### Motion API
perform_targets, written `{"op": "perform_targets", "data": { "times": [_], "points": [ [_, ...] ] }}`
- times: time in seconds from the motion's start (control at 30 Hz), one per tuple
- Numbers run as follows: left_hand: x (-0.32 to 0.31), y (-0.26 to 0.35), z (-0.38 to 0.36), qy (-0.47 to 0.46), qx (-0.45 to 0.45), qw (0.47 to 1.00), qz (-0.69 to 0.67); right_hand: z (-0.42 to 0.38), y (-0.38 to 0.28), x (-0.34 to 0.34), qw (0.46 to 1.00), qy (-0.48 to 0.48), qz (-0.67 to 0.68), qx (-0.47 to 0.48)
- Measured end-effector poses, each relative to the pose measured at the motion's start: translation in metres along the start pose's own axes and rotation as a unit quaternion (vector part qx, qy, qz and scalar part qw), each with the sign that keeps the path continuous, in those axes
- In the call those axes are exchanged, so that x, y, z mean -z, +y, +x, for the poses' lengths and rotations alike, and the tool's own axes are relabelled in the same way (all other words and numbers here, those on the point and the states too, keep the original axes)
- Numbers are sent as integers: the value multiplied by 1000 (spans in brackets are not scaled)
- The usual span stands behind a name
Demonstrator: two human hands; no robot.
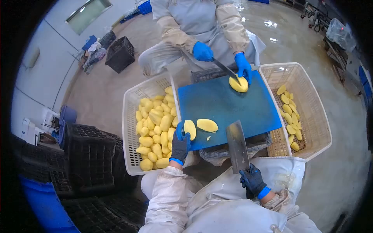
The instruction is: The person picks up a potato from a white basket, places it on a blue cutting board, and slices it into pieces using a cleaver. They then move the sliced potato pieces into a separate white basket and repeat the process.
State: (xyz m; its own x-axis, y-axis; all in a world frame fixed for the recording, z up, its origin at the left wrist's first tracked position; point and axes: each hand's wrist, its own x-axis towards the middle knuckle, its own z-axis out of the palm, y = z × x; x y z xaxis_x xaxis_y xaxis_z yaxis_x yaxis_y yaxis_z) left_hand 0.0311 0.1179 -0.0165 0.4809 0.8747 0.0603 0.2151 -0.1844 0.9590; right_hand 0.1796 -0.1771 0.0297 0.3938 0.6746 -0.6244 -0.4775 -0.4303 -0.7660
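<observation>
My left hand (181, 144), in a dark glove, has its fingers on a peeled potato piece (190, 130) at the left edge of the blue cutting board (248, 110). Beside that piece lies another potato piece (207, 125), cut face up, with small scraps below it. My right hand (252, 180), also in a dark glove, is closed around the handle of a broad cleaver (237, 146). The cleaver's blade points up and its tip reaches over the board's near edge.
A white crate (130, 128) of peeled potatoes stands left; another crate (320, 116) holds cut pieces at right. Opposite, a co-worker's blue-gloved hands hold a knife (225, 70) and a potato (238, 84). Black crates (93, 159) stand at lower left.
</observation>
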Motion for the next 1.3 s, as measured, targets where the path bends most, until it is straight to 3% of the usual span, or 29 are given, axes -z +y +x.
{"op": "perform_targets", "data": {
  "times": [0.03, 0.1, 0.13, 0.27, 0.33, 0.5, 0.57, 0.6, 0.67, 0.77, 0.8, 0.83, 0.9, 0.93, 1.03, 1.17, 1.3],
  "points": [
    [1, 4, 2, -1, 1, 1000, 2, 1, 2, 0, 1000, -1, 2, -1],
    [2, 22, 9, -21, -95, 981, 168, 4, 6, 1, 1000, -3, 18, 4],
    [0, 25, 13, -42, -73, 980, 180, 4, 5, 1, 1000, -3, 19, 4],
    [9, 12, 31, -108, 11, 977, 185, 3, -1, -1, 1000, 1, 15, 11],
    [21, -7, 34, -86, -14, 996, -19, 4, 1, -3, 1000, -4, 6, 15],
    [46, 13, 18, -70, -36, 993, 92, 7, 4, -1, 1000, 2, 11, 6],
    [46, 20, 18, -45, 169, 977, -118, 9, 6, -1, 1000, 5, 0, 3],
    [46, 19, 20, -46, 168, 978, -118, 10, 6, -1, 1000, 9, -12, 1],
    [44, 14, 24, -144, 137, 979, -52, 9, 5, -2, 1000, 6, -5, 9],
    [25, -6, 35, -95, 77, 992, 17, 9, 8, -1, 1000, -3, 10, 16],
    [17, 37, 29, -110, 94, 985, 93, 10, 9, 0, 1000, -8, 19, 14],
    [9, 26, 33, -111, 92, 985, 90, 10, 7, 1, 1000, -5, 18, 16],
    [-6, 4, 42, -70, -109, 955, 266, 9, 4, -2, 1000, -1, -1, 9],
    [-15, 4, 44, -97, -95, 916, 378, 10, 4, -1, 1000, 2, -2, 11],
    [-38, 26, 46, -169, -46, 871, 459, 9, 5, -2, 1000, 2, -16, 3],
    [-47, 36, 45, -152, -4, 878, 453, 8, 3, -3, 1000, -4, -1, 16],
    [-48, 40, 33, -136, -56, 864, 482, 10, 4, 0, 999, -14, -24, 19]
  ]
}}
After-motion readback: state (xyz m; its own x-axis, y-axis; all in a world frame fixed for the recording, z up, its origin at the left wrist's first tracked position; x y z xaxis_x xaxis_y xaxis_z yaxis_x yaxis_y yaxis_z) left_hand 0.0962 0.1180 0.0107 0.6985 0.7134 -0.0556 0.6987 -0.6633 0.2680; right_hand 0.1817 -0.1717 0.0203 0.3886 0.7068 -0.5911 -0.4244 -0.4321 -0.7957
